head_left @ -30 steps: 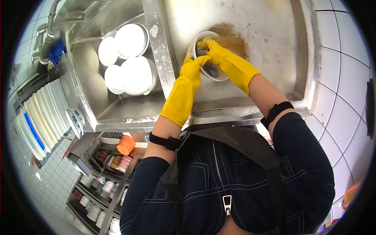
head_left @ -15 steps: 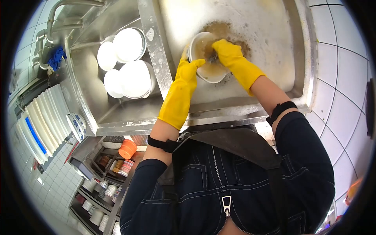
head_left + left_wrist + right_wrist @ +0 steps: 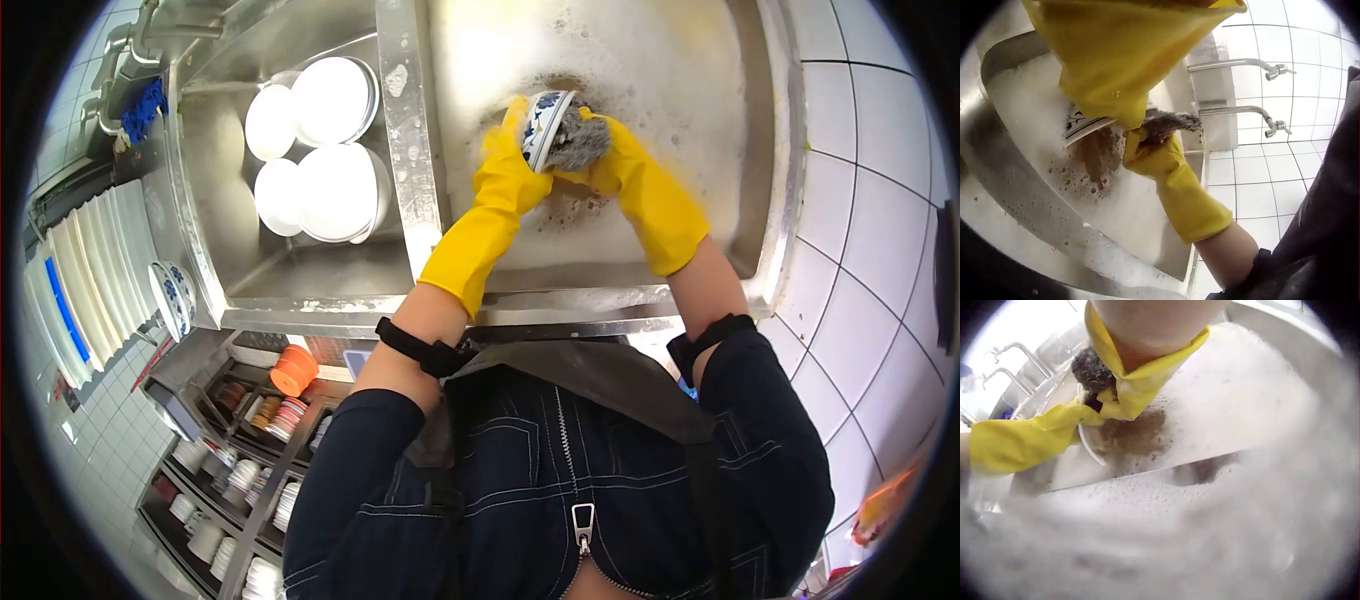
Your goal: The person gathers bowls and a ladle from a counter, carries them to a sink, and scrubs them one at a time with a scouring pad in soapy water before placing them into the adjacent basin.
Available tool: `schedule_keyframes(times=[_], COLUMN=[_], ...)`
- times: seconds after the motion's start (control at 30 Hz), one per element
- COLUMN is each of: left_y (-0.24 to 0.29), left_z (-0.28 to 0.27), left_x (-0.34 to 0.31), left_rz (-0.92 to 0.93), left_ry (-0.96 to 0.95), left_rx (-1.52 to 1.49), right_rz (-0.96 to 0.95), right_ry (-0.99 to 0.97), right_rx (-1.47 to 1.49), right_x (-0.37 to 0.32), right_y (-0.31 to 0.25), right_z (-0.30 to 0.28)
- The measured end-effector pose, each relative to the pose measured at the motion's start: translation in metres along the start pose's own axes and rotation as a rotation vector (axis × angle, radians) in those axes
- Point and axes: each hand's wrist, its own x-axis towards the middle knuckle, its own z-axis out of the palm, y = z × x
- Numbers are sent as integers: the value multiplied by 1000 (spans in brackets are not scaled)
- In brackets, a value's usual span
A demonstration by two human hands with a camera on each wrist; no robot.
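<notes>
Over the foamy water in the right sink basin, my left hand (image 3: 508, 172) in a yellow rubber glove grips a white bowl (image 3: 541, 130) with blue decoration, tipped on its side. My right hand (image 3: 635, 180), gloved the same way, holds a grey scourer (image 3: 578, 142) of metal wool against the bowl's opening. In the left wrist view the scourer (image 3: 1169, 124) sticks out above the right glove, and the left glove covers much of the bowl (image 3: 1088, 128). The right wrist view shows the bowl's white rim (image 3: 1090, 450) just above the brownish water.
A metal divider (image 3: 405, 130) separates the foamy basin from the left basin, where several white bowls (image 3: 340, 195) lie. A patterned bowl (image 3: 172, 298) stands by a row of upright white plates (image 3: 100, 270). Shelves (image 3: 220, 470) of dishes are below left. Taps (image 3: 1272, 125) stick out from the tiled wall.
The bowl, earlier with its inside facing up and murky water in it, is now tipped sideways with its patterned outside showing. The scourer has come up out of it in my right hand.
</notes>
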Motion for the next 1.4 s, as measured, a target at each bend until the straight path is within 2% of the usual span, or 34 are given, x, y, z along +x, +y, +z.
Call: schedule_keyframes(times=[0.03, 0.07, 0.13, 0.17, 0.23, 0.33, 0.37, 0.4, 0.43, 0.47, 0.5, 0.53, 0.57, 0.6, 0.63, 0.7, 0.73, 0.77, 0.83, 0.87, 0.93, 0.97, 1.03, 1.07, 1.13, 1.17, 1.23, 1.27, 1.3, 1.33, 1.37, 1.4], left_y=[0, -1, -5, -10, -11, -10, -10, -10, -19, -30, -34, -37, -40, -40, -42, -48, -83, -82, -64, -62, -33, -43, -76, -100, -205, -255, -128, -54, -59, -68, -73, -73], left_z=[2, 4, 8, 12, 12, 8, 6, 4, 9, 17, 19, 22, 25, 25, 23, 18, 49, 59, 70, 67, 39, 48, 84, 92, 153, 183, 103, 55, 56, 56, 58, 62], left_x=[-1, -1, 0, 2, 1, -2, -3, -3, -6, -11, -13, -15, -20, -26, -31, -35, -40, -38, -36, -33, -16, -10, 1, 1, 12, 17, 8, 3, 2, 0, -3, -4], left_rz=[-7, -33, -69, -52, -37, 36, 88, 139, 133, 64, -3, -5, -185, -364, -368, -1037, -1017, -1019, -451, -448, -959, -956, -1146, -1064, -773, -607, -881, -999, -1001, -955, -901, -901], left_ry=[5, -14, -28, -49, -66, -75, -22, 31, 38, 129, 219, 226, 258, 286, 290, 64, 61, 59, -259, -262, -149, -159, 305, 213, -136, -259, -18, 135, 136, 13, -105, -105], left_rx=[-7, 26, 55, 62, 64, 206, 254, 303, 299, 188, 77, 77, -186, -450, -449, -1116, -1284, -1287, -1606, -1609, -1972, -1973, -1576, -1665, -1463, -1353, -1541, -1622, -1627, -1407, -1185, -1188], right_rz=[-31, -25, 139, 149, -48, 33, 62, 66, 60, 55, 59, 27, -6, 0, -38, -81, -83, -83, -23, 30, 70, 132, 195, 233, 358, 369, 132, 130, -109, -359, -357, -413], right_ry=[-184, -184, -30, -28, 98, 209, 254, 253, 149, 43, 39, 120, 200, 196, 141, 84, 113, 144, 127, 134, 140, 147, 161, 206, 272, 278, 780, 781, 805, 815, 814, 688], right_rx=[39, 32, 123, 119, -178, -25, 61, 51, 123, 196, 191, 210, 228, 225, 208, 192, 238, 282, 325, 275, 221, 141, 56, -151, -570, -575, -1109, -1114, -1323, -1523, -1527, -1580], right_x=[-2, -4, -12, -11, -10, 4, 16, 26, 33, 39, 37, 35, 34, 36, 36, 36, 29, 25, 21, 17, 15, 16, 7, -6, -23, -30, -39, -39, -41, -42, -38, -31], right_y=[4, 4, -3, 3, 12, 22, 29, 36, 41, 45, 44, 44, 42, 45, 48, 51, 55, 56, 55, 55, 54, 57, 59, 57, 36, 34, 37, 36, 36, 36, 37, 35], right_z=[4, 7, 25, 26, 32, 12, -1, -12, -20, -28, -21, -13, -6, -10, -15, -14, -9, -6, -15, -19, -30, -38, -49, -47, -40, -31, -15, -15, -12, -10, -6, 10])
